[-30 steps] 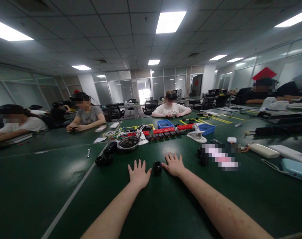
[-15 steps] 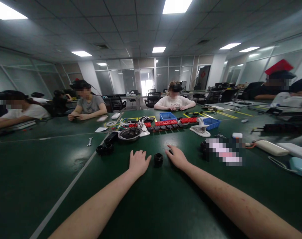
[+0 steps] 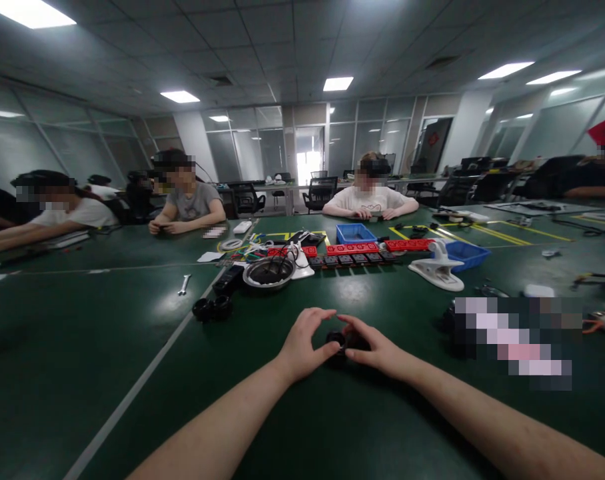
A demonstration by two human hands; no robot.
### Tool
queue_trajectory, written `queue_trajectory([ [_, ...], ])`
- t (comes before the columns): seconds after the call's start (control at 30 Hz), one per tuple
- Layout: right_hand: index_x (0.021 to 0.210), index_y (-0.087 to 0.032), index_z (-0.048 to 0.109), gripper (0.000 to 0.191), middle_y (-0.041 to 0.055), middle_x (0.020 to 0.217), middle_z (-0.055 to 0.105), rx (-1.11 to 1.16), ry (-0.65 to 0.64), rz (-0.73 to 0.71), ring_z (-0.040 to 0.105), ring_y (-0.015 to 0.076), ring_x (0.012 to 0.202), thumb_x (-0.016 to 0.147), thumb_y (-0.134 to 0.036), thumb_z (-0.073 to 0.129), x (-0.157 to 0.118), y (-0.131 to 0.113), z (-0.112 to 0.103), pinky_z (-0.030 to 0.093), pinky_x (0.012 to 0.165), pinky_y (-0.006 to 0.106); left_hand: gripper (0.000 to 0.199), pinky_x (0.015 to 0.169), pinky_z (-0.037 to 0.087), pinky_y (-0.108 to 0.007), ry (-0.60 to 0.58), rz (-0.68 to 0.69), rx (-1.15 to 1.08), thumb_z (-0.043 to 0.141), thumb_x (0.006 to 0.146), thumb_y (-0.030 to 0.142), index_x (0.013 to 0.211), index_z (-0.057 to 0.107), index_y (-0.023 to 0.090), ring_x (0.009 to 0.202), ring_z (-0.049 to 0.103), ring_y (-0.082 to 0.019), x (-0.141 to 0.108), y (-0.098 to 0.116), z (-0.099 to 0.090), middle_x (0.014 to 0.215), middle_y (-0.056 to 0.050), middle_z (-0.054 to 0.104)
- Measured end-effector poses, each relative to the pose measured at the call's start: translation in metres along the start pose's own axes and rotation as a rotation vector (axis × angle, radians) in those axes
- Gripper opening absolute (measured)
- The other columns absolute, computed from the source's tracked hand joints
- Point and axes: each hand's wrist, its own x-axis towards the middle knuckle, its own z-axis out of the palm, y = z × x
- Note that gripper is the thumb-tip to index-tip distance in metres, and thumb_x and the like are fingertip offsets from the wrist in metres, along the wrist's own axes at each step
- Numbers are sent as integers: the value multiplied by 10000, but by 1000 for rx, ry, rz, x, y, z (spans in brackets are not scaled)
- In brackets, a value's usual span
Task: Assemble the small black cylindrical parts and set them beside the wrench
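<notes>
A small round black part [image 3: 336, 341] stands on the green table [image 3: 282, 427] between my hands. My left hand [image 3: 310, 341] curves around its left side, with the thumb at its front edge and the fingers arched behind it. From the right, my right hand [image 3: 372, 345] reaches round it, its thumb near the part's right side. The fingertips of both hands nearly meet behind the part. Neither hand is closed on it; fingers and thumbs are spread apart.
Further left lie two black round parts [image 3: 212, 308] and a wrench [image 3: 184, 285]. Beyond my hands are a metal dish [image 3: 268, 273], red blocks [image 3: 352, 249], a white clamp [image 3: 437, 270] and blue bins [image 3: 355, 233]. People sit across the table.
Both hands have closed in around the black part from either side, their fingertips now almost together behind it. The view has turned slightly left.
</notes>
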Motion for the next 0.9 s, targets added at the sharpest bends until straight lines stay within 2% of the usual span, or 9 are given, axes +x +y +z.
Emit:
queue_trajectory([
  [0.1,1225,-199,415,635,80,1085,535,-137,-101,-11,478,238,975,667,-411,630,1,-5,-5,359,853,381,417,871,382,-328,-101,7,-17,578,722,386,1109,529,238,985,479,-209,2,4,-3,1021,-49,544],
  [0.17,1147,-194,493,549,70,1036,556,-202,-127,-31,486,233,941,658,-391,645,2,-7,-6,365,827,369,351,852,391,-307,-149,-4,-20,600,717,334,1054,571,241,952,496,-193,4,7,-4,986,-39,556],
  [0.3,917,-174,587,291,29,848,580,-239,-84,-38,513,178,780,685,-344,627,4,-7,-1,384,686,283,315,791,410,-290,-188,-56,0,635,691,336,984,594,226,883,516,-178,6,14,-6,914,-23,561],
  [0.37,857,-170,580,256,12,787,572,-234,-52,-4,509,153,715,680,-348,628,4,-7,4,366,618,248,317,747,415,-285,-198,-94,43,662,657,360,931,595,215,845,521,-178,7,18,-6,871,-12,557],
  [0.47,780,-163,544,282,5,722,553,-342,54,96,487,141,649,627,-372,655,2,-13,14,330,567,238,347,698,414,-294,-145,-203,164,702,595,386,857,581,193,813,521,-194,7,24,0,844,-16,552],
  [0.6,757,-159,514,288,35,740,555,-595,209,159,486,181,709,619,-379,638,-1,-23,28,321,652,296,382,722,407,-322,-14,-307,252,710,574,407,847,567,182,831,519,-215,3,28,12,851,-30,553],
  [0.67,842,-156,527,317,53,816,568,-563,208,136,491,203,772,635,-375,627,-2,-23,28,328,687,314,359,721,413,-311,-8,-292,191,705,594,374,871,574,188,834,521,-206,1,28,15,861,-28,556],
  [0.77,981,-164,526,408,54,908,571,-370,94,48,494,209,832,635,-346,643,-2,-18,18,352,715,314,345,727,425,-288,-82,-211,41,684,638,293,959,584,215,841,526,-186,1,24,10,886,-22,563],
  [0.9,950,-160,544,336,28,881,555,-152,-73,-44,503,171,795,652,-281,643,-3,-9,2,379,681,272,419,768,427,-280,-228,-122,-117,666,662,255,1069,564,246,868,533,-171,4,15,-2,929,-14,578],
])
